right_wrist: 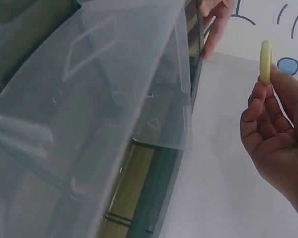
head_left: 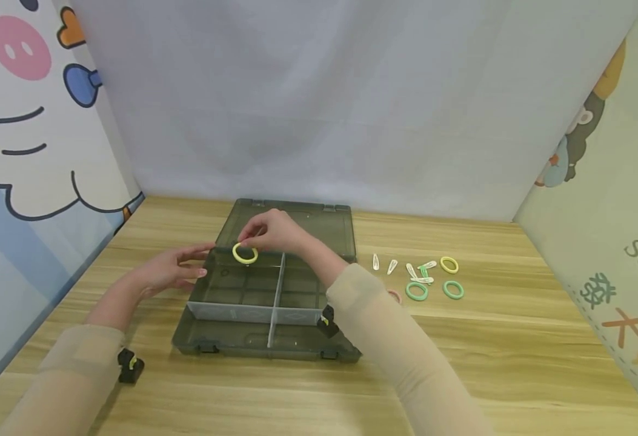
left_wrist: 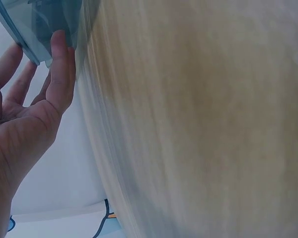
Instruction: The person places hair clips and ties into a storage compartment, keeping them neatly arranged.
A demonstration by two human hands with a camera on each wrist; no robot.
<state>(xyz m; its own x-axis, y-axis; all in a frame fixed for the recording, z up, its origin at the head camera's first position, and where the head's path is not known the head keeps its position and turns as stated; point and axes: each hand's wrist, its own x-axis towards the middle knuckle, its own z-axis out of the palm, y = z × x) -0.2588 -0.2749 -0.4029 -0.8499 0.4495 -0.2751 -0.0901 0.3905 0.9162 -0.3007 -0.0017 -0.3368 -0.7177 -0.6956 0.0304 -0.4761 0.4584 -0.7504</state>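
Observation:
A yellow ring (head_left: 245, 253) is pinched between thumb and fingers of my right hand (head_left: 275, 231), held above the back left compartment of a dark, see-through box (head_left: 266, 350). In the right wrist view the same ring (right_wrist: 265, 62) stands edge-on at the fingertips of the right hand (right_wrist: 278, 116). My left hand (head_left: 166, 274) rests its fingers on the box's left side, not curled round it. The left wrist view shows the left hand (left_wrist: 32, 104) with its fingertips touching the box edge (left_wrist: 20, 34).
Right of the box lie a yellow ring (head_left: 449, 264), green rings (head_left: 417, 291), a pink ring (head_left: 395, 296) partly behind my right sleeve, and several small hair clips (head_left: 392, 266). The box's lid (head_left: 319, 224) lies open behind it. Clear dividers (head_left: 231, 312) split the box.

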